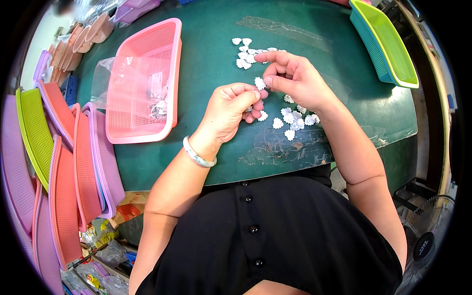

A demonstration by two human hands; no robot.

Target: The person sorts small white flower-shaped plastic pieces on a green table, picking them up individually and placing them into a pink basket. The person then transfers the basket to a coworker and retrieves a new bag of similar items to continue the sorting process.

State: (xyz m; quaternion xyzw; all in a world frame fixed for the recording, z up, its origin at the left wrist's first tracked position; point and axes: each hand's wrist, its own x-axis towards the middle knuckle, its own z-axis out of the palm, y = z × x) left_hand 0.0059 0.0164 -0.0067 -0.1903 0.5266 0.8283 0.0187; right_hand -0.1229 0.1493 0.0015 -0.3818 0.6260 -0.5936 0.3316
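Above the desk (211,49), my left grip (227,107) is narrow, holding a white, roundish flower-shaped piece (259,83) just past its thumb tip; my right grip (301,81) sits just beside the piece's right edge, forefinger and thumb apart, though whether it pinches anything I cannot tell

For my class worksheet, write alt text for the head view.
A person's left hand and right hand are close together above a green table, with a small white flower-shaped piece between them. More white pieces lie nearby; a pink basket sits to the left.
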